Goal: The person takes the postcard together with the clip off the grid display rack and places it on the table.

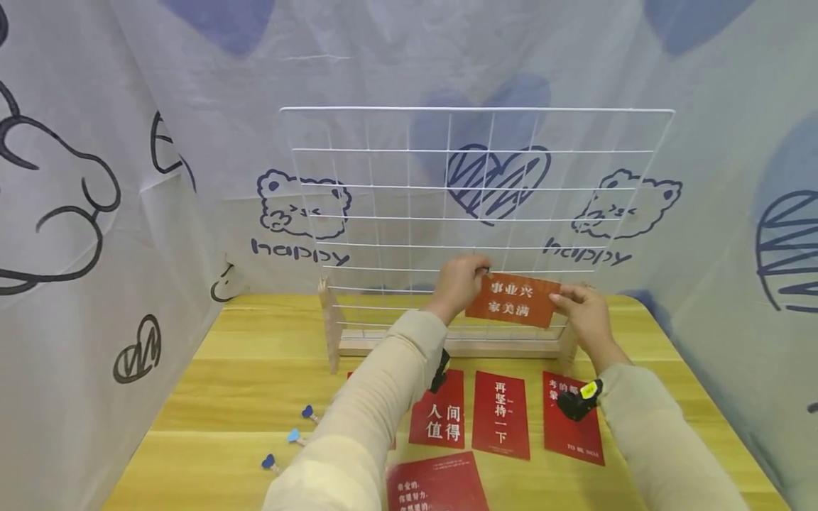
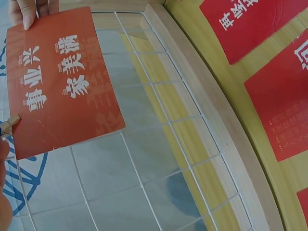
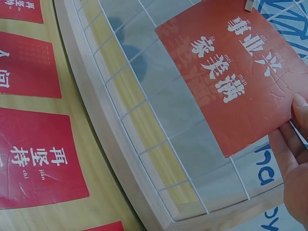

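A red card (image 1: pixel 511 299) with white Chinese characters lies against the lower part of a white wire grid (image 1: pixel 469 149). My right hand (image 1: pixel 584 316) pinches the card's right edge between thumb and fingers. At its upper left corner, my left hand (image 1: pixel 456 284) pinches a small wooden clothespin (image 2: pixel 10 124), whose tip overlaps the card's edge in the left wrist view. The same clothespin tip (image 3: pixel 249 5) shows at the card's top in the right wrist view. Most of the left fingers fall outside the left wrist view.
The grid stands in a wooden base (image 1: pixel 447 346) on a yellow wood-grain table (image 1: pixel 211 397). Several red cards lie in front, including one card (image 1: pixel 501 415) between the forearms. Three clothespins with blue hearts, one a dark heart (image 1: pixel 308 411), lie left of my left sleeve.
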A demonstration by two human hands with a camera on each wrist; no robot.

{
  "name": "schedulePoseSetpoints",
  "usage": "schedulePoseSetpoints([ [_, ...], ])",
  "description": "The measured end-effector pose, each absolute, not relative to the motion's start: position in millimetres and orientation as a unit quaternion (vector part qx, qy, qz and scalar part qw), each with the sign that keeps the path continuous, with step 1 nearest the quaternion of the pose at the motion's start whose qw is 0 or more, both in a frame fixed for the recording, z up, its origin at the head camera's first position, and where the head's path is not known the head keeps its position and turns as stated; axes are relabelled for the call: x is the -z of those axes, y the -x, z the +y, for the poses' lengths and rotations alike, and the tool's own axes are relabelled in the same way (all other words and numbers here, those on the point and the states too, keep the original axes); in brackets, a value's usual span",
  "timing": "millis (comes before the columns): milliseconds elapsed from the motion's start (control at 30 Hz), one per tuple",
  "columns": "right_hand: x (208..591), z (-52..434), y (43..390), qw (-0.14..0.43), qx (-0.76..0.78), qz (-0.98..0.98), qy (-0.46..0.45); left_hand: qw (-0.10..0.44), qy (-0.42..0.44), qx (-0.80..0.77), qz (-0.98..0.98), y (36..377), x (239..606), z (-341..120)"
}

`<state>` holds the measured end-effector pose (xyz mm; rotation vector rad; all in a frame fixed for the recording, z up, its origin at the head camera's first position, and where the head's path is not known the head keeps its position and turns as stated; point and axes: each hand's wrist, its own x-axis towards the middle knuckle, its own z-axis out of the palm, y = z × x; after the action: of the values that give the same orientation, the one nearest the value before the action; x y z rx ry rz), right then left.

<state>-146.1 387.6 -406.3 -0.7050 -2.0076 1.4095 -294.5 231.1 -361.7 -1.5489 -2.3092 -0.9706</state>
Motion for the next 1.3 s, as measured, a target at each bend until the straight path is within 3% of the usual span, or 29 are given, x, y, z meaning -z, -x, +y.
schedulePoseSetpoints([
  [133,426.3,406.1,149.7,0.305,-0.562,-0.730,0.241,0.109,0.530,0.335,-0.772,296.7,362.0,232.1],
  [300,481.4,457.8,158.8,0.318,-0.629,-0.683,0.193,0.129,0.532,0.346,-0.762,297.9,361.8,233.1],
  [500,565.6,513.2,173.6,0.342,-0.549,-0.727,0.230,0.106,0.502,0.396,-0.761,297.4,361.2,224.4],
  [600,586.0,525.6,174.1,0.344,-0.530,-0.740,0.230,0.086,0.484,0.421,-0.762,298.0,361.0,220.1],
  [733,579.8,518.7,165.1,0.320,-0.568,-0.726,0.219,0.074,0.469,0.440,-0.762,298.0,361.0,213.2],
  [800,548.0,491.2,150.3,0.296,-0.610,-0.707,0.203,0.070,0.470,0.446,-0.758,297.1,361.2,208.7],
  [900,537.0,478.1,142.7,0.284,-0.628,-0.694,0.210,0.058,0.471,0.456,-0.753,295.5,362.1,200.7],
  [1100,578.9,493.2,148.7,0.316,-0.596,-0.703,0.223,0.074,0.454,0.464,-0.757,293.2,366.3,179.9],
  [1300,531.8,455.5,122.8,0.314,-0.679,-0.638,0.184,0.059,0.440,0.491,-0.749,290.1,368.1,162.8],
])
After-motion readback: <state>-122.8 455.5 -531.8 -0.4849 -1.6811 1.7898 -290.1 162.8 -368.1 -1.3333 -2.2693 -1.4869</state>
